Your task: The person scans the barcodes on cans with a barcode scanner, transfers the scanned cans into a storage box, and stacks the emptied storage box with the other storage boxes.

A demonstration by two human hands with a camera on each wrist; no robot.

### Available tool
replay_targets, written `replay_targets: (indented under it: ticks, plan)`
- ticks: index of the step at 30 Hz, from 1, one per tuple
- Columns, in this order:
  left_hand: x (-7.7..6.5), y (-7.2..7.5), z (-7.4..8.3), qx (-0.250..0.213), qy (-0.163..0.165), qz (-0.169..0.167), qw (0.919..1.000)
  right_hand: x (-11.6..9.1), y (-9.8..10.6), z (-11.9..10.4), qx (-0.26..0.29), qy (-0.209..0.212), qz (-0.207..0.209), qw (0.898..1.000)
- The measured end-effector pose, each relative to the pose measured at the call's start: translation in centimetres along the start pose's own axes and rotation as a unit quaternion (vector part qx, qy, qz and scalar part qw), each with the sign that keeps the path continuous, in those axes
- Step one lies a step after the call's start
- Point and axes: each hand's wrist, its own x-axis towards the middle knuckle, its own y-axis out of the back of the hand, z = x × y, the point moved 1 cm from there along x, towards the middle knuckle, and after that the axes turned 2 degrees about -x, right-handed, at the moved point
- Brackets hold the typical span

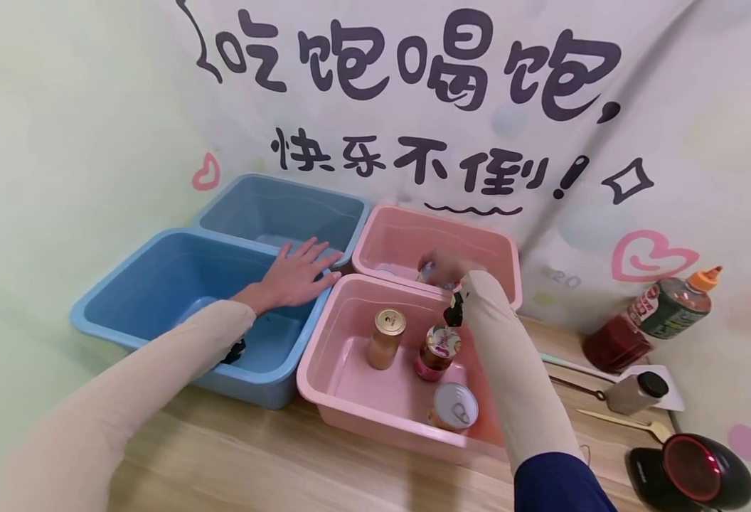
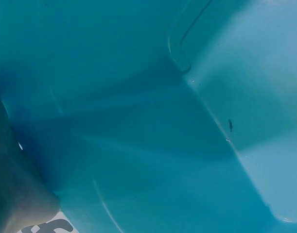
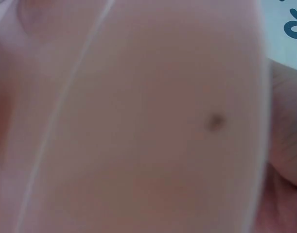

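My left hand (image 1: 295, 274) rests across the rims where the blue tubs meet, its fingers straight and spread. Below its wrist is the inside of the near blue tub (image 1: 186, 256), which also fills the left wrist view. My right hand (image 1: 447, 269) is blurred and reaches down into the far pink tub (image 1: 439, 220). Beside its fingers shows a small light-blue and white thing (image 1: 425, 272), partly hidden; whether the hand grips it is unclear. The near pink tub (image 1: 343, 341) holds a gold can (image 1: 386, 340), a jar with a patterned lid (image 1: 436, 353) and a ring-pull tin (image 1: 454, 407).
Behind the near blue tub stands another blue tub (image 1: 273, 203). On the wooden table (image 1: 254, 455) at the right are a sauce bottle (image 1: 651, 320), a black-capped shaker (image 1: 636, 392), several long-handled utensils and a black device with a red ring (image 1: 692, 466). A printed cloth hangs behind.
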Motion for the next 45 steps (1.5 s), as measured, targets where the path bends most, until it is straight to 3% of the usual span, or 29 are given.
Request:
replay_targets:
  ticks: [10,14,15,17,21,22,24,26,30,32,35,36,39,45]
  plan:
    - [0.1,-0.1,0.2,-0.003,-0.002,-0.002,1.0000,0.4,-0.6,0.0,-0.033,0.027,-0.011,0.999]
    - [0.3,0.0,0.4,-0.002,-0.007,0.000,1.0000,1.3,-1.0,0.6,-0.050,0.065,-0.006,0.997]
    - [0.3,0.0,0.5,-0.002,-0.007,0.000,1.0000,2.4,-1.4,1.8,-0.045,0.097,0.004,0.994]
    - [0.3,0.1,0.5,-0.001,-0.007,0.000,1.0000,3.8,-1.7,3.0,-0.046,0.111,0.002,0.993]
    - [0.4,0.1,0.5,0.000,-0.003,-0.001,1.0000,8.6,-3.2,7.5,-0.046,0.156,0.019,0.987]
    - [0.4,0.0,0.4,0.000,-0.003,-0.001,1.0000,9.0,-3.2,7.6,-0.058,0.141,0.008,0.988]
    - [0.4,0.0,0.4,0.000,-0.003,-0.002,1.0000,10.7,-3.9,9.2,-0.071,0.173,0.033,0.982]
    - [0.4,-0.1,0.4,0.000,-0.003,-0.002,1.0000,11.1,-4.1,9.2,-0.076,0.170,0.028,0.982]
    - [0.3,-0.1,0.3,-0.002,-0.002,0.000,1.0000,9.4,-3.8,6.8,-0.053,0.152,0.014,0.987]
    - [0.3,-0.1,0.2,-0.003,-0.002,0.002,1.0000,6.9,-3.0,4.0,-0.043,0.110,-0.006,0.993]
    - [0.2,-0.1,0.2,-0.006,-0.002,0.003,1.0000,3.9,-2.6,0.9,-0.042,0.090,0.007,0.995]
    - [0.2,-0.1,0.2,-0.006,-0.002,0.003,1.0000,2.8,-2.5,-0.4,-0.048,0.062,0.002,0.997]
    - [0.1,-0.1,0.1,-0.007,-0.002,0.003,1.0000,2.0,-2.5,-1.2,-0.044,0.053,0.009,0.998]
    - [0.0,-0.2,-0.1,-0.008,-0.001,0.005,1.0000,2.3,-2.7,-1.2,-0.017,0.042,-0.012,0.999]
